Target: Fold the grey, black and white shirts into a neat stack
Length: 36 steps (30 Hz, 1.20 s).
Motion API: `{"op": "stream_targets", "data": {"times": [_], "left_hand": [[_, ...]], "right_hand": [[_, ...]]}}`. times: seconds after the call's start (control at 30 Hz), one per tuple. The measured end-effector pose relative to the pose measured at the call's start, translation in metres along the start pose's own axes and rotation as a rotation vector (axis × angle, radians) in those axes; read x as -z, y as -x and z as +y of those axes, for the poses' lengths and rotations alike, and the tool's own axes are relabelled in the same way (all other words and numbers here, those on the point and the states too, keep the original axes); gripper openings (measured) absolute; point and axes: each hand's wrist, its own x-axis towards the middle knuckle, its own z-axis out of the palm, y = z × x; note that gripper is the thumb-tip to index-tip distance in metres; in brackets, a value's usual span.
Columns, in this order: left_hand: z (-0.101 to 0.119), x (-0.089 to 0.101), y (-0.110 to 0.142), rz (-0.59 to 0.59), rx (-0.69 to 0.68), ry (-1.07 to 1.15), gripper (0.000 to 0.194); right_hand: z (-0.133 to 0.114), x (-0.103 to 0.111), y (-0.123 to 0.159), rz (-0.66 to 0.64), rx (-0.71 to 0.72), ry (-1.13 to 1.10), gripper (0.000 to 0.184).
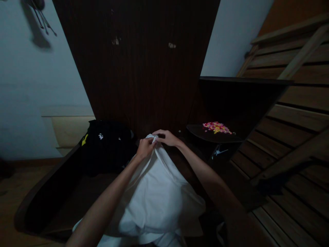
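Observation:
A white garment (159, 192), perhaps a shirt, spreads in loose folds from the middle of the view down to the bottom edge. Its narrow top end is gathered between my two hands, which almost meet. My left hand (146, 148) pinches the cloth from the left side. From the right, the bent fingers and thumb of my right hand (166, 138) close on the same edge. A raised fold or seam runs down from the pinched spot. The lower part of the garment lies partly in shadow, and its far underside is hidden.
A black bag or cloth bundle (108, 147) lies left on the dark wooden surface (69, 209). Small pink and yellow pieces (217, 127) are heaped on a dark corner shelf (218, 138) at right. A tall dark panel (144, 68) stands behind, with wooden slats (303, 113) far right.

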Motion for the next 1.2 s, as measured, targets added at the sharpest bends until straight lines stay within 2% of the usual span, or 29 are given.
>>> {"op": "stream_targets", "data": {"times": [0.1,0.23,0.37,0.4,0.47,0.53,0.6,0.7,0.8,0.9,1.0,1.1,1.2], "left_hand": [[0.003,0.000,0.001,0.080,0.028,0.052,0.019],[0.009,0.004,0.003,0.154,0.092,0.051,0.016],[0.034,0.002,0.030,0.255,-0.001,-0.265,0.003],[0.043,-0.002,0.041,0.263,-0.011,-0.354,0.009],[0.062,-0.016,0.067,0.165,0.084,-0.413,0.028],[0.077,-0.036,0.091,-0.049,0.274,-0.397,0.048],[0.084,-0.056,0.108,-0.164,0.384,-0.398,0.056],[0.081,-0.078,0.119,-0.211,0.435,-0.315,0.043],[0.071,-0.088,0.122,-0.139,0.450,-0.125,0.021],[0.063,-0.088,0.128,-0.016,0.500,0.073,0.015],[0.059,-0.077,0.139,0.058,0.523,0.143,0.012],[0.056,-0.059,0.152,0.100,0.471,0.018,0.015],[0.050,-0.039,0.162,0.199,0.311,-0.205,0.018]], "right_hand": [[0.002,0.005,-0.009,-0.147,0.031,-0.015,0.026],[0.008,0.003,-0.019,-0.133,-0.020,0.018,0.022],[0.012,-0.002,-0.022,-0.092,-0.051,0.052,0.020],[0.012,-0.003,-0.023,-0.075,-0.058,0.053,0.020],[0.011,-0.004,-0.023,-0.040,-0.073,0.051,0.020],[0.010,-0.004,-0.022,-0.018,-0.086,0.055,0.018],[0.008,-0.004,-0.022,-0.010,-0.096,0.065,0.016],[0.007,-0.002,-0.021,-0.007,-0.114,0.076,0.016],[0.009,-0.001,-0.020,0.000,-0.116,0.072,0.017],[0.013,0.001,-0.021,0.021,-0.111,0.068,0.018],[0.016,0.002,-0.022,0.034,-0.091,0.067,0.019],[0.018,0.004,-0.023,0.035,-0.075,0.064,0.020],[0.020,0.005,-0.024,0.037,-0.079,0.063,0.021]]}}
